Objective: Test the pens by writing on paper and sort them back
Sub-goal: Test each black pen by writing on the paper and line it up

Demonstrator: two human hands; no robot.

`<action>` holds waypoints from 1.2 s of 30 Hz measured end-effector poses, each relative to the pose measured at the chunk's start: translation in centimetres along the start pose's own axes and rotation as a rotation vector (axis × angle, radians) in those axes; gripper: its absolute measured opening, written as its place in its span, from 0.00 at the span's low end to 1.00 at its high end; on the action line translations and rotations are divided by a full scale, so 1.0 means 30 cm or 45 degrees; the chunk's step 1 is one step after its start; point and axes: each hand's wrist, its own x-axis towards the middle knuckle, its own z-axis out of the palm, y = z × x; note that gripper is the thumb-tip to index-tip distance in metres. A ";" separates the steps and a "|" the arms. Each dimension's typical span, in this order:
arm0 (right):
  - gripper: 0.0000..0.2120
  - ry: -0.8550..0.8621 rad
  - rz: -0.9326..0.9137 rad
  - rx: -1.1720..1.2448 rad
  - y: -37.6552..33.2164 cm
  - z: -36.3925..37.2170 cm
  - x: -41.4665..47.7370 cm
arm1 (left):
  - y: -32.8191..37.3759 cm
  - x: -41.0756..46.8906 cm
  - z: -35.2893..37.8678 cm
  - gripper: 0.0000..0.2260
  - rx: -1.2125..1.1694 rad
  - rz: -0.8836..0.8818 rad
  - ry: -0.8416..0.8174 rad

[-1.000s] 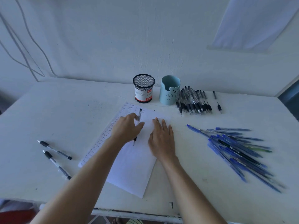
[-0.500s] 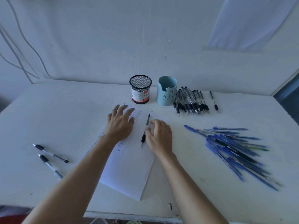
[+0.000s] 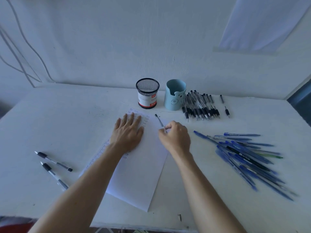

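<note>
Your table (image 3: 67,118) runs back to the wall (image 3: 117,47). Its front edge lies just past the paper's near corner. The widest bare stretch is the left half, broken only by two black-grip pens (image 3: 53,161) near the front left. On the right, a loose heap of blue pens (image 3: 244,155) fills the space from mid-table towards the front right. A row of black pens (image 3: 200,108) lies just beside the blue cup (image 3: 175,95) at the back. The mesh cup (image 3: 147,93) stands left of the blue cup, close to it, and both are just behind the paper's far edge.

Your left hand (image 3: 127,132) lies flat on the paper (image 3: 139,179), fingers straight and slightly spread. Your right hand (image 3: 175,137) has its fingers curled, pinching the near end of a pen (image 3: 159,121) over the sheet's upper right part. The pen is slim, with a pale barrel and a dark far end, and it slants away towards the cups. Your fingers hide its near end.

The sheet carries columns of the handwritten word "test". The mesh cup has a red-and-white label too small to read. The blue cup bears a drawn face.
</note>
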 end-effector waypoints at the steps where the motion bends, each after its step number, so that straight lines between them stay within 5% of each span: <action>1: 0.07 0.024 0.033 0.014 0.012 -0.027 0.008 | 0.002 0.000 -0.002 0.26 -0.012 0.002 0.008; 12: 0.07 0.458 0.097 0.083 0.190 -0.219 0.286 | 0.055 0.038 -0.003 0.24 -0.065 -0.054 0.032; 36: 0.11 0.383 0.221 -0.049 0.258 -0.232 0.465 | 0.056 0.048 0.013 0.23 -0.057 -0.078 0.128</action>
